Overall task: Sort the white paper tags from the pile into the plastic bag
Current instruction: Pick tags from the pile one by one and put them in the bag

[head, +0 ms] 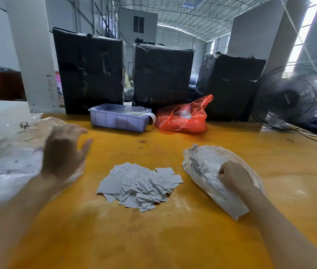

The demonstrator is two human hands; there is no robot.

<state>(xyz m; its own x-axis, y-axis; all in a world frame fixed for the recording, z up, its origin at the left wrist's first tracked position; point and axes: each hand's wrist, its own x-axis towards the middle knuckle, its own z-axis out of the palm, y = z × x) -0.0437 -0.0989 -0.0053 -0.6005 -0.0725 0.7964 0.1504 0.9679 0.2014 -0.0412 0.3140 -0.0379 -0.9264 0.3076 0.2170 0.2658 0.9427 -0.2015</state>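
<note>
Forearms frame the tag pile, centre. Right hand grips the plastic bag; left hand hovers released. Next: gather tags, open bag.

No text can be read with certainty. The white paper tags near the surface's middle carry small dark print, and the white pillar behind its far left corner bears handwritten digits, all illegible.

One head-worn wide-angle view looks forward and down, close over the orange table.
</note>
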